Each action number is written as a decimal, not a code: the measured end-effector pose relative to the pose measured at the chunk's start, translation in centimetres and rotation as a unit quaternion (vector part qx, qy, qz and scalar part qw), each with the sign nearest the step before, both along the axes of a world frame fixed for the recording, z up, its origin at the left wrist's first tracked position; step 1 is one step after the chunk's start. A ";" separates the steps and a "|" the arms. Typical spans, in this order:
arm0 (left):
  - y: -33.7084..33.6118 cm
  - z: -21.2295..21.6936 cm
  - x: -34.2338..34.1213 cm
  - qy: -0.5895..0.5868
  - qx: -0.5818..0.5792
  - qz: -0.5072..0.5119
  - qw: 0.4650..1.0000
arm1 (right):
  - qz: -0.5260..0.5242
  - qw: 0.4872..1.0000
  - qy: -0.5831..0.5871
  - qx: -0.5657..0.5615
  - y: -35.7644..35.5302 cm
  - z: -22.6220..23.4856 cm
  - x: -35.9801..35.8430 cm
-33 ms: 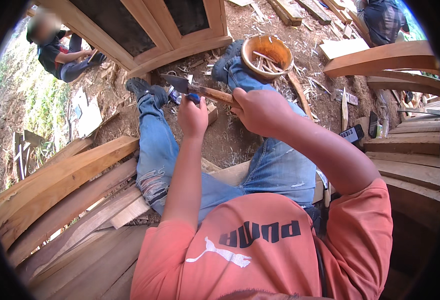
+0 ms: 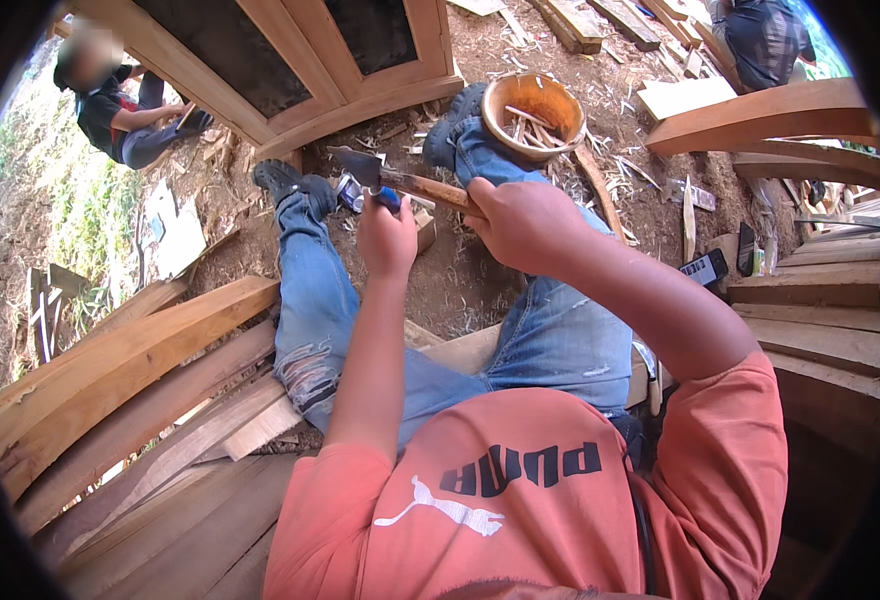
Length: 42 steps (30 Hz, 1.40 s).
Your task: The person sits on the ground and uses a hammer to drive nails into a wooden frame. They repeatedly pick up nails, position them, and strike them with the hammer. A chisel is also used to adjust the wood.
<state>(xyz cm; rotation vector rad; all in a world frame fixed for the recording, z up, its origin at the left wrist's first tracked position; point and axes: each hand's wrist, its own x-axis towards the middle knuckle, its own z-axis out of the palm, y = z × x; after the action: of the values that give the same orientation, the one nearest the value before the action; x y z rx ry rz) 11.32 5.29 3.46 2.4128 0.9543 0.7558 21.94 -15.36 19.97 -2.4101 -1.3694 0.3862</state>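
My right hand (image 2: 527,220) is closed round the end of the wooden handle (image 2: 428,189) of what looks like a hatchet. Its dark metal head (image 2: 357,165) points away to the left, above the ground between my shins. My left hand (image 2: 387,238) is closed in an upright fist just below the head. From the top of that fist sticks a short blue piece (image 2: 387,199), close against the hatchet; the rest is hidden, so its kind is unclear. A small wood block (image 2: 425,229) lies on the ground just beyond my left hand.
A bucket (image 2: 496,104) with wood sticks stands by my right foot. Beyond my feet is a panelled wooden frame (image 2: 310,122). Curved boards lie at left (image 2: 130,350) and right (image 2: 760,118). A phone (image 2: 704,268) lies at right. One person (image 2: 125,115) sits far left, another (image 2: 765,45) far right.
The hatchet head and my left hand have shifted very slightly to the right. Both hands keep their grip.
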 end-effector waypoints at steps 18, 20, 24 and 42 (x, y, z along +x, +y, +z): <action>0.0 -0.4 -0.1 0.003 -0.012 -0.013 1.000 | 0.016 0.992 0.012 0.128 1.0 -0.4 -0.5; 0.2 -0.6 -0.1 0.026 0.007 0.006 1.000 | 0.023 0.999 0.030 -0.002 0.6 -1.8 0.2; 0.2 -0.2 -0.3 -0.004 -0.037 0.010 0.999 | -0.044 0.995 0.069 0.057 0.1 -3.6 -1.0; 2.5 -0.5 -1.0 -0.127 -0.038 0.037 0.990 | -0.147 0.978 0.137 -0.052 1.9 -21.4 -5.1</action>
<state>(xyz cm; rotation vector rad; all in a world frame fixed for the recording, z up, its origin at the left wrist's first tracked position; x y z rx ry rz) 10.32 7.78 2.93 2.1620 0.9548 1.0078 16.81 -13.51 -1.47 -2.4787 -0.8808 0.6941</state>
